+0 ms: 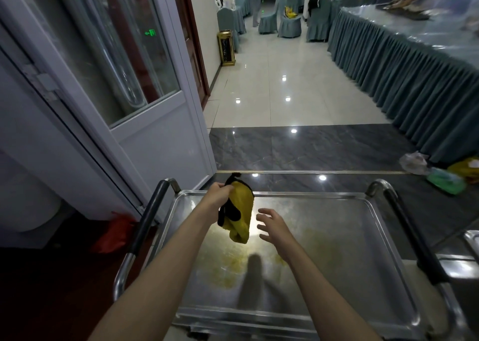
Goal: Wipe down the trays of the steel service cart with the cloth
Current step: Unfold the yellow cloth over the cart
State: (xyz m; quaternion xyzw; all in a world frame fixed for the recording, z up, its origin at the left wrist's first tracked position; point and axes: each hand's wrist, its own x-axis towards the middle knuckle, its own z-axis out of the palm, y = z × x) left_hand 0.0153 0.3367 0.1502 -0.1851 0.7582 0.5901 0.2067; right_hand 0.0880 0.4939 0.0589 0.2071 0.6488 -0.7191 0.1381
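The steel service cart's top tray fills the lower middle of the head view, smeared with yellowish residue near its centre. My left hand grips a yellow cloth with black trim and holds it hanging above the far left part of the tray. My right hand hovers just right of the cloth, fingers spread and relaxed, holding nothing and apart from the cloth.
Black-gripped cart handles run along the left and right sides. A white-framed glass door stands close on the left. A long skirted table lines the right. Bags lie on the dark floor beyond the cart.
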